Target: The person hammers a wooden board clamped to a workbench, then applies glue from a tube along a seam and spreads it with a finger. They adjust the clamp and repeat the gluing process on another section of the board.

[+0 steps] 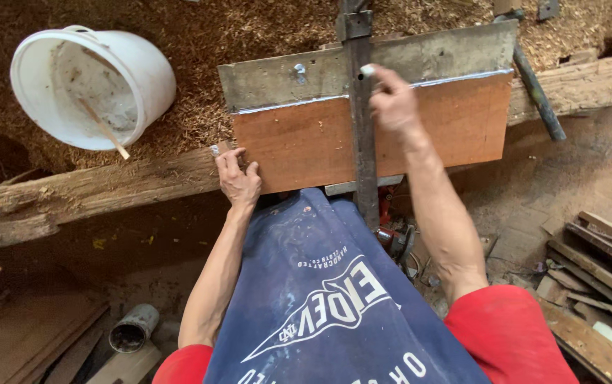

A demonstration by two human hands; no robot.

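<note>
A reddish-brown wooden board (455,124) lies across a rough timber beam (92,188), butted against a grey weathered board (277,75) with a wet glue line between them. A dark metal bar clamp (363,142) runs over both boards. My left hand (238,178) grips the near left corner of the reddish board. My right hand (391,99) rests on the boards beside the clamp bar, forefinger stretched toward the seam, holding nothing that I can see.
A white plastic bucket (89,85) with a wooden stick in it lies tilted on the sawdust at the upper left. Wood offcuts (604,284) pile up at the lower right. A metal can (131,328) lies at the lower left. A blue apron (327,299) covers my front.
</note>
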